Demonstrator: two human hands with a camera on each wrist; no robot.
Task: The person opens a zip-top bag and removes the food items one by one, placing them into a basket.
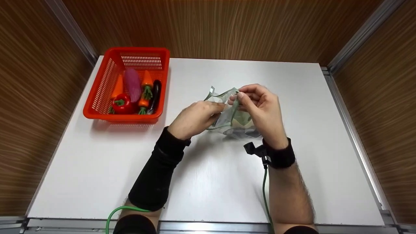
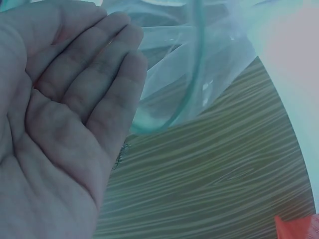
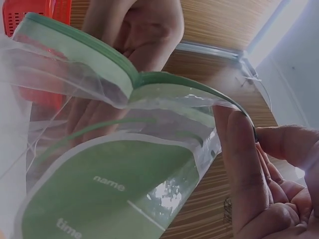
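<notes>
A clear zip bag (image 1: 242, 121) with green edging stands upright near the table's middle, its mouth spread apart. In the right wrist view the bag (image 3: 109, 174) shows a green label reading "name" and "time". My left hand (image 1: 195, 118) reaches its fingers into the bag's mouth; in the left wrist view the left hand (image 2: 65, 109) has its fingers nearly straight and side by side, holding nothing. Between thumb and index finger, my right hand (image 1: 265, 109) pinches the right end of the green rim. Whether anything lies in the bag, I cannot tell.
At the table's back left stands a red plastic basket (image 1: 126, 117). Inside are a red bell pepper (image 1: 122, 105), orange carrots (image 1: 147, 79), a long purple vegetable (image 1: 132, 84) and a dark eggplant (image 1: 155, 96). Wood-grain panels (image 1: 227, 29) enclose the white table (image 1: 214, 182).
</notes>
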